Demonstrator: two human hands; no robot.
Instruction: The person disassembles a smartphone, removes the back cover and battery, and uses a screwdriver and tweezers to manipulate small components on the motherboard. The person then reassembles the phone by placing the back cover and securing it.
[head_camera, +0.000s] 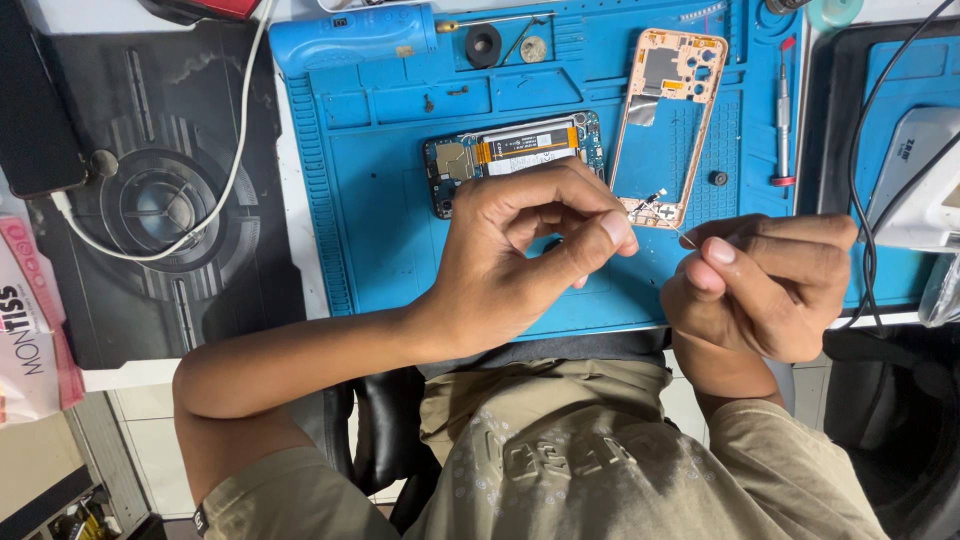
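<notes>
My left hand hovers over the blue repair mat with its fingers curled and thumb pressed to the fingertips. A small part with thin black and white wires sticks out just past those fingertips. My right hand is a little to the right, thumb and forefinger pinching the end of a thin wire that runs toward that part. An opened phone body with battery and board exposed lies partly hidden behind my left hand. A rose-gold phone frame lies beside it.
A screwdriver lies on the mat's right side, with a black screw near it. A black mat with a white cable and a dark phone sits left. A black cable and a white device are right.
</notes>
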